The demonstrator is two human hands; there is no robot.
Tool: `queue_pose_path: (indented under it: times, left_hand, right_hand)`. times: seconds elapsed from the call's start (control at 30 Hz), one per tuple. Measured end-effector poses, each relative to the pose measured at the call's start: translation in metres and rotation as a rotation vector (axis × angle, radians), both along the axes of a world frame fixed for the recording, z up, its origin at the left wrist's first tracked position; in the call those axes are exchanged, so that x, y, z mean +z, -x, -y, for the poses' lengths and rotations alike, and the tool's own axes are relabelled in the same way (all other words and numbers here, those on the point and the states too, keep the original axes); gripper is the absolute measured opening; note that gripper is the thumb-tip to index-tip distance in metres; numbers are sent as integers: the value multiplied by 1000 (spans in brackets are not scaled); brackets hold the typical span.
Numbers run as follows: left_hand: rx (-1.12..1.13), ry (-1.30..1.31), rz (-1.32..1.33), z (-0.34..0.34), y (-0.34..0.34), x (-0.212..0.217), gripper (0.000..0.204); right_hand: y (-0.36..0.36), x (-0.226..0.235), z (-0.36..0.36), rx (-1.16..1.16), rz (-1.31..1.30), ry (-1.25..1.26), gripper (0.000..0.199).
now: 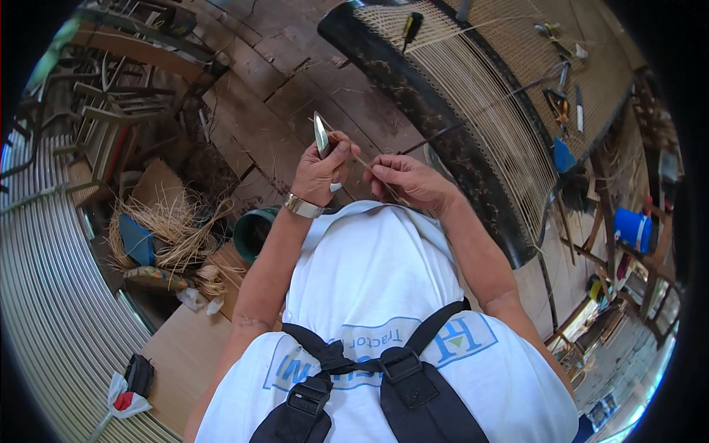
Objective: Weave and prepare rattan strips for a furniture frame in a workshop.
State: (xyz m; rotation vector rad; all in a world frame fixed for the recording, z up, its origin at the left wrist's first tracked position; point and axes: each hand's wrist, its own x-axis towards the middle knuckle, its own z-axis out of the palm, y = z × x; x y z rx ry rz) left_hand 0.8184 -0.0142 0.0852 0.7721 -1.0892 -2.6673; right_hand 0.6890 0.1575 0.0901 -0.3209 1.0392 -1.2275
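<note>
In front of my white shirt, my left hand (319,168), with a metal watch on its wrist, is closed round a knife (320,134). The knife's shiny blade points up and away from me. Its thumb and forefinger also pinch a thin cane strand (362,160). That strand runs across to my right hand (405,179), whose thumb and fingers are pressed together on it. The two hands are close but apart. Right of them stands a dark bench frame (443,148) with rows of pale cane strung across it.
On the woven cane (517,44) lie a screwdriver (412,29), pliers (557,105) and a blue piece (564,155). Left are a heap of cane strands (177,232), a green bucket (253,230) and stacked chair frames (122,111). A blue bucket (633,229) hangs far right.
</note>
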Motion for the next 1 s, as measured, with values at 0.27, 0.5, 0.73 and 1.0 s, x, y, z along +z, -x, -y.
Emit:
queue_pose_path:
  times: [0.27,0.5,0.73,1.0]
  left_hand:
    - [69,111,43,45,-24,-8,13]
    - [39,82,172,65,-37,-28,20]
    - [108,1046,465,88,-48,-58,30]
    - [-258,280,133,89,-21,-41,26]
  right_hand:
    - [-38,9,48,-45,-208,-25,16]
    - [-59,-20,79,-498,213,-184,13]
    - [-64,-34,78,-576,-44,-223,11]
    - [-70,-27,84,-534,181,-122,12]
